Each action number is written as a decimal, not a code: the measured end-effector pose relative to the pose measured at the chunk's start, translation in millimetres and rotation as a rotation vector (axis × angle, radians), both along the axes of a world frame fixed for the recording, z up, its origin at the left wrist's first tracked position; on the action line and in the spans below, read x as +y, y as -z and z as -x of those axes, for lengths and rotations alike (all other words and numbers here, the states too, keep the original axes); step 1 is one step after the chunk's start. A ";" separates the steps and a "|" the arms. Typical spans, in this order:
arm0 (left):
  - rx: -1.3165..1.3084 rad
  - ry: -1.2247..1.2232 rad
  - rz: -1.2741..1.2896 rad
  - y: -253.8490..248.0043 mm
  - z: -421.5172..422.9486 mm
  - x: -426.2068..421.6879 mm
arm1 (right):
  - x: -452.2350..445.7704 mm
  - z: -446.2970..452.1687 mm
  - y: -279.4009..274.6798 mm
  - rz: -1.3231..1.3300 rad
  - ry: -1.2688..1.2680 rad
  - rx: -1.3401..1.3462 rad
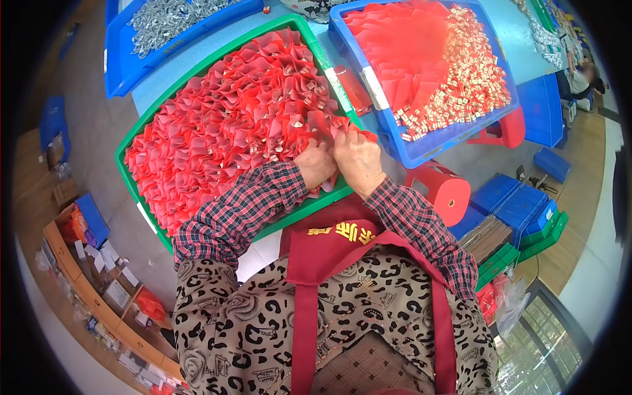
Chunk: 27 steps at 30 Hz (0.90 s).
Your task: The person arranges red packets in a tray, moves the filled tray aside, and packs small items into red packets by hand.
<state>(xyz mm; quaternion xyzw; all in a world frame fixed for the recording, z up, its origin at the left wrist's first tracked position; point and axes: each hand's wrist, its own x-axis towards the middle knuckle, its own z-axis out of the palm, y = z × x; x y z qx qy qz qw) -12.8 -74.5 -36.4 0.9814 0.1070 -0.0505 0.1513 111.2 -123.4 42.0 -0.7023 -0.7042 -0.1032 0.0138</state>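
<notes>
A green crate (289, 222) in front of me is packed with rows of ruffled red sheer fabric pieces (217, 125), many with small pale-and-red bits attached. Over its near right corner, my left hand (316, 163) is closed, its fingertips pinching red fabric. Right beside it, my right hand (359, 158) is also closed, with red sheer cloth (322, 124) showing around its fingers. The hands almost touch. Fingers hide exactly what lies between them.
A blue crate (461, 140) at the upper right holds red sheer fabric and a heap of small red-and-white pieces (464, 85). Metal parts (168, 23) fill a blue bin at the upper left. A red stool (442, 195) and stacked crates (513, 207) stand at right.
</notes>
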 end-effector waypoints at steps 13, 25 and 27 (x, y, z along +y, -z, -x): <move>-0.296 -0.167 0.426 25.2 8.9 -8.4 | -17.5 21.1 -6.4 -0.008 -0.060 0.128; 0.012 -0.014 -0.052 -11.1 -5.6 0.5 | -28.0 -4.4 5.0 0.070 0.098 0.106; 0.068 0.025 -0.027 -16.4 -5.2 3.0 | -27.4 -5.8 -1.1 0.053 0.080 0.087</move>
